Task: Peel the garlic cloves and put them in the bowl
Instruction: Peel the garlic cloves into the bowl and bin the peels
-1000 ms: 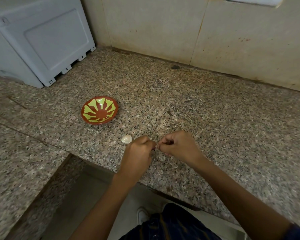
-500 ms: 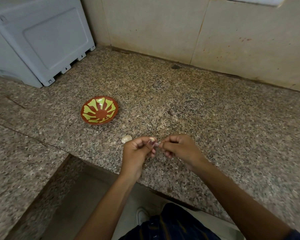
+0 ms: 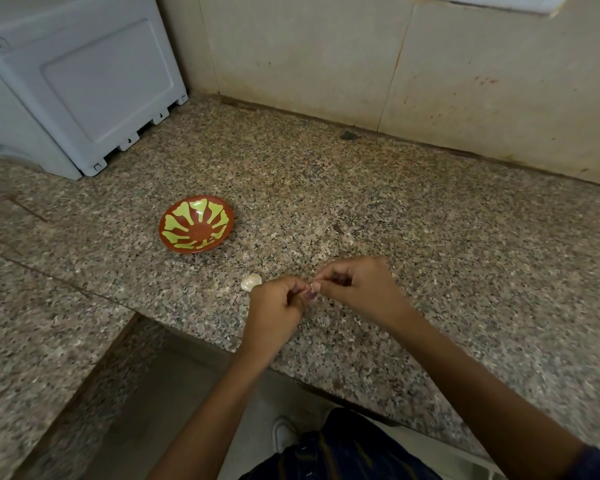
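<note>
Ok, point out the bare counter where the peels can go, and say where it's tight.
Bare granite lies right of the right hand, running back to the wall, and between the bowl and the grey appliance. It is tight at the front edge: both hands pinch a garlic clove there, the left hand beside a loose clove, the bowl just behind.

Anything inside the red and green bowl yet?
The bowl shows only its red and green pattern; no cloves inside, and its whole inner face is in view. One garlic clove lies on the counter; another is pinched between left hand and right hand.
</note>
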